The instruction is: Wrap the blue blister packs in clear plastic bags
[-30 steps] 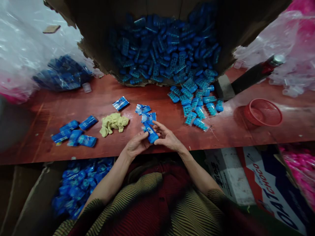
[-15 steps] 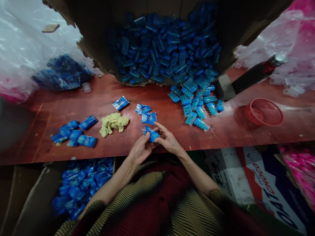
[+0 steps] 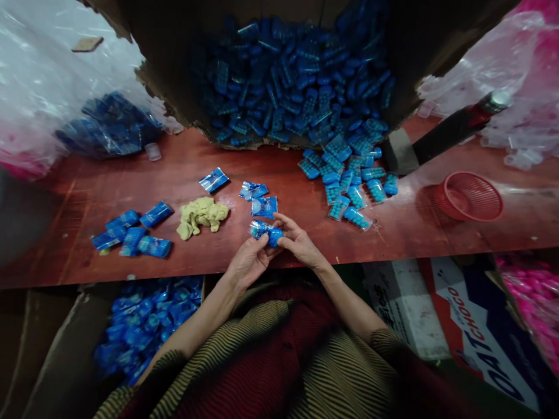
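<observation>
Near the table's front edge, a small blue-capped bottle (image 3: 271, 236) lies between my two hands, with a blue printed wrapper around part of it. My left hand (image 3: 250, 261) grips it from the left, thumb on top. From the right, my right hand (image 3: 301, 245) pinches its blue cap end. Just beyond my fingers lie flat blue wrappers (image 3: 264, 206). Left of them are a crumpled yellowish lump (image 3: 201, 217), whose kind I cannot make out, and another blue wrapper (image 3: 213, 180).
Loose bottles of blue balls (image 3: 356, 198) spill from a torn cardboard box (image 3: 174, 110). Several wrapped blue pieces (image 3: 131, 237) lie at left. A red basket (image 3: 474, 198) and a dark tool with a metal end (image 3: 463, 125) are at right. Below sits a bin of blue pieces (image 3: 148, 326).
Between my hands the bottle has turned to lie more level, and more of its wrapped end shows at the left. Both hands have stayed in nearly the same place.
</observation>
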Demonstrator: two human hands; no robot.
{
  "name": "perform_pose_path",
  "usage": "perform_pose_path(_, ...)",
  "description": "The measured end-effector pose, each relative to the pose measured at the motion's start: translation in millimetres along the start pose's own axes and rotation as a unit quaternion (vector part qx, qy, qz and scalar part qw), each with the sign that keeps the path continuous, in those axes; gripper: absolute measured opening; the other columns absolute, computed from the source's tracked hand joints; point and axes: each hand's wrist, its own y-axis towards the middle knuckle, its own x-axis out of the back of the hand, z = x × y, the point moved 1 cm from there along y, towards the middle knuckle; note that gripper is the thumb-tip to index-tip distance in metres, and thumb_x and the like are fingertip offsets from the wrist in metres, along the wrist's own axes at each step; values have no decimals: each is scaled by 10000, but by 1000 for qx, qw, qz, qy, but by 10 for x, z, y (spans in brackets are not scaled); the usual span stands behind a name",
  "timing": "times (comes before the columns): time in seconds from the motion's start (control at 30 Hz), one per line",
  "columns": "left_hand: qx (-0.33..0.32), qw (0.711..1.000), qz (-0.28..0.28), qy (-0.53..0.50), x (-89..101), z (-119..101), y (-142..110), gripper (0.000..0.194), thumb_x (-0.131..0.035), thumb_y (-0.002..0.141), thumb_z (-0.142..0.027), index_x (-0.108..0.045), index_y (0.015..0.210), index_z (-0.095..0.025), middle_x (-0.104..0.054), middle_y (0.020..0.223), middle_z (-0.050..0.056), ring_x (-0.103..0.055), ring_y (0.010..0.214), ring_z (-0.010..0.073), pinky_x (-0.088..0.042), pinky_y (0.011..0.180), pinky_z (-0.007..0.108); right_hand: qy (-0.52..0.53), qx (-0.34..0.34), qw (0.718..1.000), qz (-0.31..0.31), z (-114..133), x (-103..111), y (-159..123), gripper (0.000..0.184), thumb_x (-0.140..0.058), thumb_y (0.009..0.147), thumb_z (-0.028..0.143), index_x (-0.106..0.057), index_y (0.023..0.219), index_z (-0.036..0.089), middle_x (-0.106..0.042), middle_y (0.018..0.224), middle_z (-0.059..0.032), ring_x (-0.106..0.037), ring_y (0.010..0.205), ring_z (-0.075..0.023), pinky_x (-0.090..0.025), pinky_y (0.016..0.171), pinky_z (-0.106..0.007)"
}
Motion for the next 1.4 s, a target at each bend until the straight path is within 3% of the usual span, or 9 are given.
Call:
perform_pose_path(0.37, -10, 998, -61, -31, -16, 119, 6, 92, -613, 817, -218, -647, 847, -139, -724, 890, 52, -682, 862, 171, -468, 965, 380, -88, 26, 994, -65, -21, -75, -53, 549, -577, 803, 311, -436, 1333, 290, -488, 1041, -13, -507, 836, -116, -455, 808, -262)
perform_pose_path(0.63, -20, 999, -29, 11, -12, 44, -13, 139, -637, 790, -182, -663, 915, -125, -724, 952, 67, -673, 904, 179, -473, 952, 354, -48, 10, 997, -63, -20, -52, -21, 540, -597, 773, 305, -458, 1294, 268, -504, 1023, -16, -520, 862, -122, -447, 833, -278)
perform_pose_path(0.87, -20, 997, -73, 30, 38, 10, 41, 150, -670, 770, -217, -647, 881, -120, -722, 865, 60, -678, 840, 175, -495, 922, 370, -67, 7, 994, -82, -34, -126, -44, 535, -633, 750, 290, -477, 1262, 282, -498, 937, 1, -491, 806, -121, -452, 772, -269)
perform_pose_path(1.0, 13, 998, -45, 37, 53, -60, 33, 111, -641, 782, -170, -645, 875, -109, -722, 870, 79, -680, 810, 171, -501, 914, 369, -30, -2, 997, -75, -61, -101, -22, 601, -674, 700, 286, -468, 1264, 286, -470, 864, 26, -452, 697, -96, -448, 688, -240)
perform_pose_path(1.13, 25, 999, -7, 34, 37, -85, 21, 120, -617, 797, -158, -654, 904, -118, -720, 872, 78, -680, 821, 175, -506, 900, 358, -27, -8, 998, -63, -47, -67, -31, 601, -672, 703, 263, -474, 1270, 287, -479, 883, 26, -455, 679, -86, -457, 698, -241)
perform_pose_path(1.27, -4, 999, -37, 24, 18, -17, 55, 115, -653, 774, -178, -665, 874, -122, -713, 814, 50, -670, 750, 145, -528, 830, 301, -75, 8, 996, -51, -16, -111, -72, 522, -608, 784, 270, -481, 1289, 289, -557, 1023, -8, -543, 836, -128, -472, 835, -297)
perform_pose_path(1.4, -39, 995, -93, 9, 1, 46, 72, 128, -684, 753, -205, -660, 859, -139, -701, 805, 21, -653, 724, 125, -519, 847, 307, -141, 60, 986, -61, -8, -153, -87, 431, -536, 849, 268, -509, 1279, 280, -535, 1276, -27, -486, 1176, -184, -348, 1051, -356)
